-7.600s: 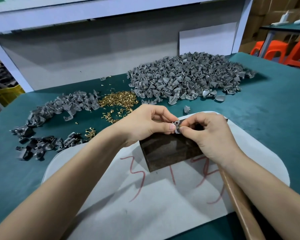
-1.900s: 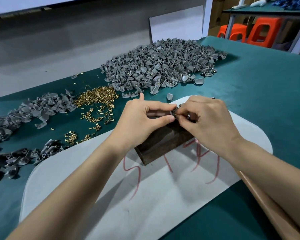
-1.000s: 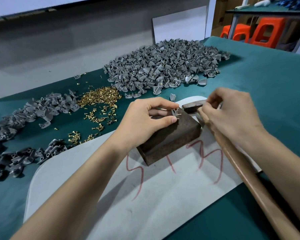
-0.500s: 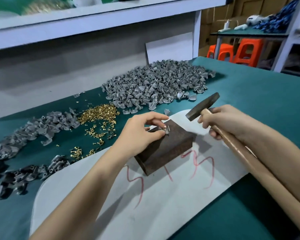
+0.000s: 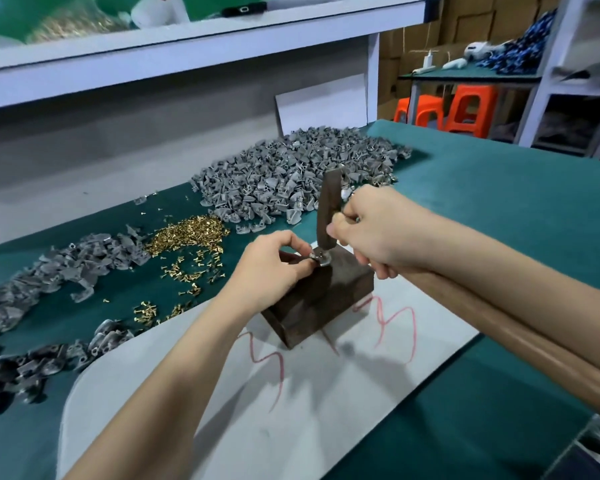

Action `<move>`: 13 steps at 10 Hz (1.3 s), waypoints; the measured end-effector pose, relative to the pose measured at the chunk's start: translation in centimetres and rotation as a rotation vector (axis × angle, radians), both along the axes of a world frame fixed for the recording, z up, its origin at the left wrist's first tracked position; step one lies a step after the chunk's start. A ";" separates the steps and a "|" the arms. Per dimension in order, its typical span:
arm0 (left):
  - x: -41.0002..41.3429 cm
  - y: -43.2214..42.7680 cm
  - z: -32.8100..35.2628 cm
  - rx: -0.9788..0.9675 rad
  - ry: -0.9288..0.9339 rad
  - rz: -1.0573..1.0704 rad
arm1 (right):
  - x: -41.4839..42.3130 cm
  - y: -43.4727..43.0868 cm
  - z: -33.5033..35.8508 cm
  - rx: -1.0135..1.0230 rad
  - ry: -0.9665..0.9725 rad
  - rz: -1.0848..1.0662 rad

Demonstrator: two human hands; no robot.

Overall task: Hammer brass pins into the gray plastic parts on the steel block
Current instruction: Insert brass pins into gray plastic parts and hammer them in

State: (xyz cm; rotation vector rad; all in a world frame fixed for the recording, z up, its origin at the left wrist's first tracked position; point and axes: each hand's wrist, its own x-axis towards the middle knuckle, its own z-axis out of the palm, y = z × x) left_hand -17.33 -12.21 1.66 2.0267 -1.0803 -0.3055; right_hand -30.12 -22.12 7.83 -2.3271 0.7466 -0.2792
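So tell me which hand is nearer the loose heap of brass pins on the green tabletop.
Left. The left hand pinches the gray plastic part on the dark steel block, just right of the pin heap; the right hand grips the wooden-handled hammer farther right.

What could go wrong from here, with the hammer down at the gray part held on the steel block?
1. The left hand pinches the gray plastic part right beside the head of the hammer, so a slightly off blow could hit its fingertips.
2. The part is small and sits at the far end of the steel block. A glancing strike from the right hand might flick it off the block.
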 end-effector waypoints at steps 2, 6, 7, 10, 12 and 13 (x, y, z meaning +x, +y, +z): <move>0.2 -0.1 -0.2 -0.018 0.025 -0.008 | -0.2 0.0 0.1 0.029 -0.015 -0.013; 0.2 -0.1 -0.2 -0.060 0.062 -0.031 | -0.2 0.3 1.3 0.040 -0.064 0.017; 0.2 -0.1 -0.4 -0.081 0.115 -0.042 | -0.7 0.0 2.7 -0.072 -0.190 0.041; 0.2 -0.1 -0.2 -0.093 0.072 -0.054 | -0.3 0.7 1.6 -0.180 -0.066 -0.013; 0.2 0.1 -0.3 -0.082 0.060 -0.039 | 0.2 1.6 1.0 -0.183 0.177 0.039; 0.1 0.0 -0.2 -0.104 0.077 -0.036 | -0.1 0.7 2.7 -0.175 0.093 0.028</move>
